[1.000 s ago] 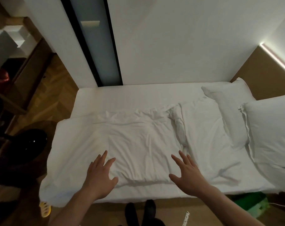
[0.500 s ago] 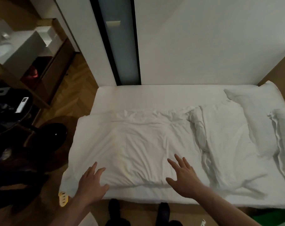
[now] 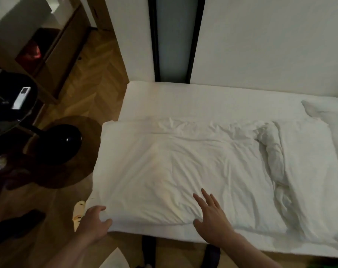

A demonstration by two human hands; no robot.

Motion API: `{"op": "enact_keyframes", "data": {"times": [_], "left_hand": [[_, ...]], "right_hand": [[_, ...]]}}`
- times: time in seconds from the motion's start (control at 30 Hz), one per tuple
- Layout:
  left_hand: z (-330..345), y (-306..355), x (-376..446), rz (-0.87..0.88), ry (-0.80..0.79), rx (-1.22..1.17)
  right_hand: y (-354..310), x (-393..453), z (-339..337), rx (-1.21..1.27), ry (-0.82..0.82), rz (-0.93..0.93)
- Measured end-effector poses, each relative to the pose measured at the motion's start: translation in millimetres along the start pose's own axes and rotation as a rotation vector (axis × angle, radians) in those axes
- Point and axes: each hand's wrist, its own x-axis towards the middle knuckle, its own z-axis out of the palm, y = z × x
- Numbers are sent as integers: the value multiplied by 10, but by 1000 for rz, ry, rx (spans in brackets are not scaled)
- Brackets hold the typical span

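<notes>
Currently: left hand (image 3: 94, 222) grips duvet (image 3: 174, 167) corner; right hand (image 3: 212, 219) flat, fingers spread. Risk: uneven pull could bunch folds, dragging duvet off bed (image 3: 203, 97).

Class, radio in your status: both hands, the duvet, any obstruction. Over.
Left hand grips duvet at near corner. Right hand flat on duvet, fingers spread. Duvet rumpled on bed. Nothing blocking.
</notes>
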Motion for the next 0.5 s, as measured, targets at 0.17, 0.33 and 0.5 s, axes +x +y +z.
{"op": "enact_keyframes", "data": {"times": [0.17,0.33,0.5], "left_hand": [[187,-700,940,-196,-38,-48],[556,-1088,1797,-267,-17,-171],[1057,-1482,2517,-380,-33,-278]], "right_hand": [[-343,826,788,-27,-93,37],[-438,1603,1676,-58,-146,85],[-397,2326,2337,-69,-192,78]]}}
